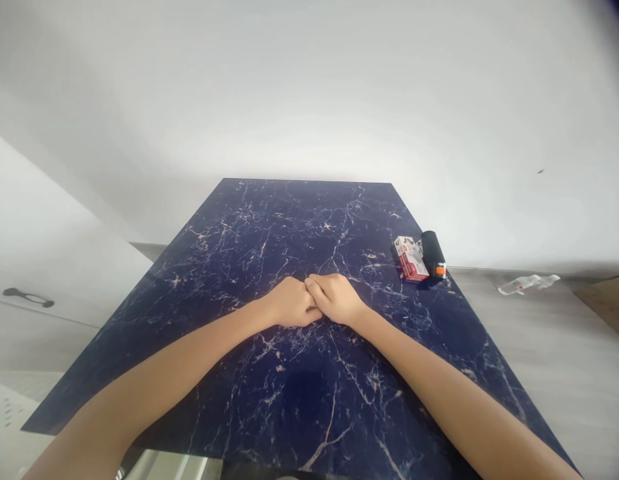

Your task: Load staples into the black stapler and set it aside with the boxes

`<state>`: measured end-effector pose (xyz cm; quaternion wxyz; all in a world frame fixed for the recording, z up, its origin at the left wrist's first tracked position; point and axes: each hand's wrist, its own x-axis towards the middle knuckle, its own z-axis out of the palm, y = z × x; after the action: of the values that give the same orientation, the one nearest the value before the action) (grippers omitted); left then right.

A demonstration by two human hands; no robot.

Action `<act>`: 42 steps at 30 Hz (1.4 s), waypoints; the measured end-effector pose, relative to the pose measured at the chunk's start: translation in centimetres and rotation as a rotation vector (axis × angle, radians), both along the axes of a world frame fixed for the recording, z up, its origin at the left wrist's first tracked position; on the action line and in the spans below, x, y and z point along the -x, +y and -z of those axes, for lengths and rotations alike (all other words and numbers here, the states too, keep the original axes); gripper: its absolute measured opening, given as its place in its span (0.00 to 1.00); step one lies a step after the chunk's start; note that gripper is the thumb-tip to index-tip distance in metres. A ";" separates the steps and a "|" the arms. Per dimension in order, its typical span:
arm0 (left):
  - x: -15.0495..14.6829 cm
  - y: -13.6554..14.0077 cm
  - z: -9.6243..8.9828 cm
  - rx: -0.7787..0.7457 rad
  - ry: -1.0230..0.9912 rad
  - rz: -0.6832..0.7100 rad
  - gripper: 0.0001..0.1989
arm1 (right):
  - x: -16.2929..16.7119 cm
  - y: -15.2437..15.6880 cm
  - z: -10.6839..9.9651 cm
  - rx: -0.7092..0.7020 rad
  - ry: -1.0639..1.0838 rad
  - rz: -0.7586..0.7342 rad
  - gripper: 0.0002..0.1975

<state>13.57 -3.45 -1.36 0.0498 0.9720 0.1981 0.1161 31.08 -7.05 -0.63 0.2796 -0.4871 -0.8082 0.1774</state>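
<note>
My left hand [293, 303] and my right hand [338, 299] are clasped together above the middle of the dark blue marble-patterned table [289, 227]. The left one is curled closed, and the right one wraps over its fingers with the thumb lying across them. Most of the fingertips are hidden in the clasp, and no object shows between the hands. Off to the right, apart from both hands, a small red and white box [412, 259] lies beside a black cylinder with an orange patch [433, 255], near the table's right edge.
Behind the table rises a pale wall [309, 87]. At the left is a white cabinet front with a dark handle [29, 297]. A crumpled clear plastic piece [528, 285] lies on the floor to the right, with a cardboard box [606, 303] beyond it.
</note>
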 end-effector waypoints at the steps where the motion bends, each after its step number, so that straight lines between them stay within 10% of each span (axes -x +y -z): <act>1: 0.0 0.0 0.0 0.004 0.002 0.000 0.12 | 0.0 0.0 0.0 0.001 0.001 -0.001 0.20; 42: 0.0 -0.4 -0.6 -0.010 0.041 -0.032 0.13 | 0.7 -0.8 -0.3 0.088 0.065 0.111 0.20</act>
<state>13.54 -3.83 -0.81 0.0392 0.9711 0.2140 0.0980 30.36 -7.83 -0.31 0.2933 -0.5371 -0.7617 0.2127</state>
